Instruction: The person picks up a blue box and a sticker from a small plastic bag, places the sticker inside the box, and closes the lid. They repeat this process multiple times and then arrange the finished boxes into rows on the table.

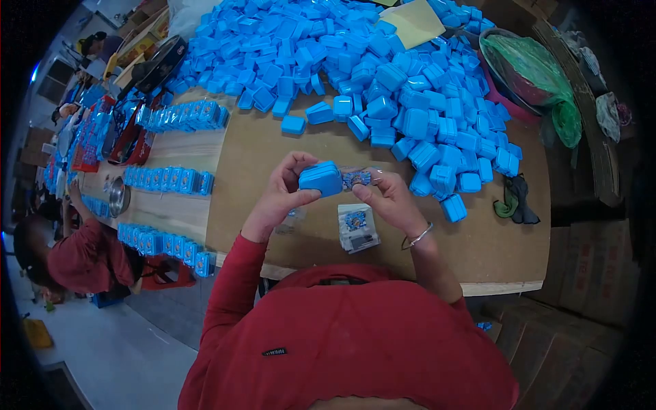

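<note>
Two hands meet above a brown board (287, 147) laid on the wooden table (181, 154). The left hand (283, 188) grips a small blue case (320, 179), thumb under it and fingers curled over its top, holding it clear of the board. The right hand (389, 198) pinches a small printed card (356, 180) between thumb and fingertips, with the card's edge touching the side of the case. A bracelet (419, 236) circles the right wrist. Just below the hands, a short stack of printed cards (358, 229) lies on the board, and a clear plastic piece (292, 217) rests near the left wrist. A large heap of blue cases (383, 68) covers the far half of the board and spills toward the right hand. Rows of filled cases (169, 180) stand on edge along the table's left side. A green bag (540, 75) sits in a tub at the far right. Another person in a red top (85, 256) works at the left end of the table.
</note>
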`<state>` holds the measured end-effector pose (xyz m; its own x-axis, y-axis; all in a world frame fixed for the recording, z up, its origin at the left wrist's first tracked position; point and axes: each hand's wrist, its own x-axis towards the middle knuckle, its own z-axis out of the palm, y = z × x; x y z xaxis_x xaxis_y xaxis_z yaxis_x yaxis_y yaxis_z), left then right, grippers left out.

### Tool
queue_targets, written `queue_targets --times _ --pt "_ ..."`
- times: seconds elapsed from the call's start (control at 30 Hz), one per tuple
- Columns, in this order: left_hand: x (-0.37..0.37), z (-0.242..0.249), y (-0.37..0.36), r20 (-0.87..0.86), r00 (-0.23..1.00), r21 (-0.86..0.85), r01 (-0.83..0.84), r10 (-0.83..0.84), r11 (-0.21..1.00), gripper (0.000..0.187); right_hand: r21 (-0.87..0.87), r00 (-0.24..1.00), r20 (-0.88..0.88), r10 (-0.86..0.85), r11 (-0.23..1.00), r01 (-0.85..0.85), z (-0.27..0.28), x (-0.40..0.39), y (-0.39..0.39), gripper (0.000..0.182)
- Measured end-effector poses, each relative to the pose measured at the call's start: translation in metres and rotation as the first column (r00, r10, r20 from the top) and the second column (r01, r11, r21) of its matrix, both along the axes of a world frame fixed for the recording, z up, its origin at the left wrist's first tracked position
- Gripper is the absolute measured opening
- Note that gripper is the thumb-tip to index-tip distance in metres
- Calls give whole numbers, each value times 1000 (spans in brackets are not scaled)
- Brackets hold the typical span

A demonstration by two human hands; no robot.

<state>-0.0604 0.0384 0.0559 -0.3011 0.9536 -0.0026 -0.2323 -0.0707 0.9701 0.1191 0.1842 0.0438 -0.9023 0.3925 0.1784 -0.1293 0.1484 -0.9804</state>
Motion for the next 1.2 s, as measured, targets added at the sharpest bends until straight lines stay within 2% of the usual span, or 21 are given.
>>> queue_targets --times 0.07,0.17,0.27,0.33,0.47,0.67,0.77,0.87,0.97,1.07,1.17,1.2 --pt "-1 0 -1 12 1000 4 9 -9 1000 50 -63 1000 -12 17 998 -18 2 -1 -1 26" --pt "-2 -1 -1 34 999 15 21 -21 1000 50 -190 996 72 56 981 -41 0 -1 -1 26" --pt "-2 -7 -2 74 997 56 -18 14 998 50 -238 996 37 86 968 -75 -6 -4 -1 25" --pt "-4 -12 -5 106 991 74 -87 79 993 50 -234 997 55 54 971 -40 -3 -4 -2 24" --pt "-4 -12 -6 74 996 80 -64 58 995 50 -242 1000 6 -24 970 25 -10 -6 -7 21" --pt "-3 -5 -10 18 999 47 -32 31 998 50 -349 992 -123 21 935 -63 -7 -5 -12 21" --pt "-3 -6 -12 -3 1000 22 -14 14 1000 51 -356 995 -97 -15 934 -21 -11 -5 -14 20" --pt "1 -1 -10 -7 1000 2 28 -28 1000 52 -249 988 -157 -1 968 -39 -16 -7 -12 19" --pt "1 -2 -10 -38 997 -22 61 -61 998 54 -193 997 -67 -25 981 12 -13 -5 -14 18" --pt "0 0 -10 -34 997 -37 68 -69 997 56 28 985 -124 -118 992 123 -2 -6 -15 17" --pt "3 -3 -5 -9 1000 9 23 -23 1000 58 43 975 -46 -217 975 219 10 -3 -18 16" --pt "5 -4 -3 -7 1000 29 17 -17 999 58 40 981 -41 -190 981 191 8 -3 -17 20"
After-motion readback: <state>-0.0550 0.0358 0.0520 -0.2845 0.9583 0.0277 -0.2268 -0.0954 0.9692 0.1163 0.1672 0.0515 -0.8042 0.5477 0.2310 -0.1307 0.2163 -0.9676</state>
